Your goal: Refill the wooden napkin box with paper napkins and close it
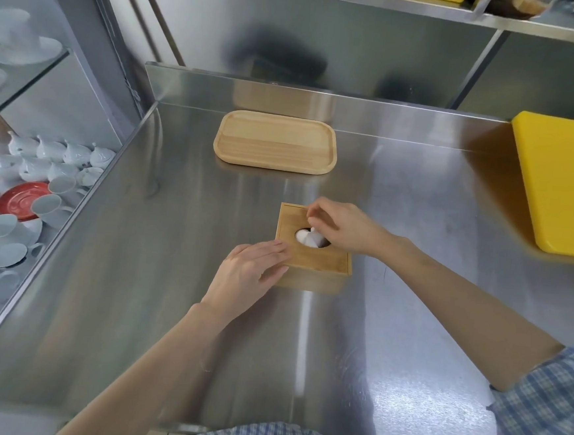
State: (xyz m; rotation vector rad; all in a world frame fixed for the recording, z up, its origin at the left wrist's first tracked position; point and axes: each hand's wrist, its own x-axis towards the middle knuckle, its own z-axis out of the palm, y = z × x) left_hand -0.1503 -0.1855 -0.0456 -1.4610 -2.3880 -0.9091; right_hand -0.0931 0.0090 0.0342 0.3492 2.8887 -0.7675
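Note:
The wooden napkin box (319,263) sits on the steel counter with its lid on. White paper napkins (306,236) show through the oval hole in the lid. My right hand (343,227) hovers over the hole, its fingertips pinching a napkin that sticks up out of it. My left hand (250,272) lies flat against the box's near-left corner, fingers spread over the lid edge.
An empty wooden tray (276,142) lies farther back on the counter (137,274). A yellow cutting board (566,184) leans at the right. Left of the counter, a glass shelf unit holds white cups, teapots and a red saucer (22,200).

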